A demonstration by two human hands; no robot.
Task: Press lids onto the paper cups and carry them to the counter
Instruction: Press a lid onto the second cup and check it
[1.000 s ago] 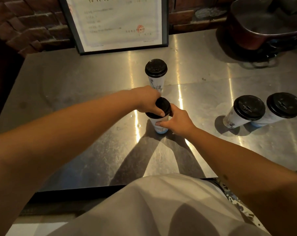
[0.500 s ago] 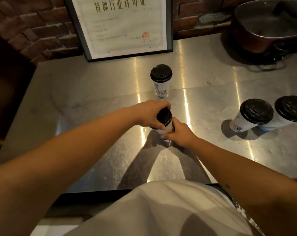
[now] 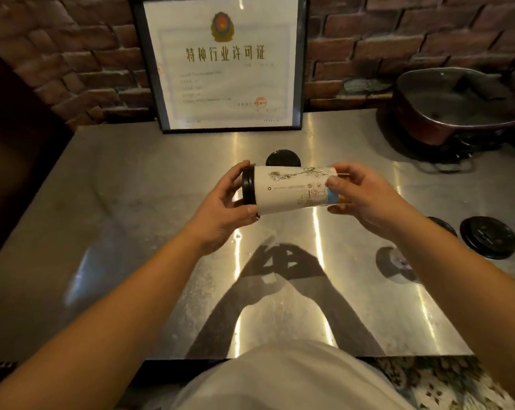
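The paper cup [image 3: 291,190] lies on its side in the air above the shiny surface [image 3: 132,202], held between two hands. Its black lid [image 3: 248,187] points left. The left hand [image 3: 220,211] curls around the lid end, and the right hand [image 3: 365,196] pinches the cup's bottom. The cup looks light and thin, so a hard squeeze could dent it. The lid rim and the bottom look like the stiffest places to hold. Three more cups with lids stand on the surface: one behind [image 3: 283,158] and two at the right [image 3: 488,236].
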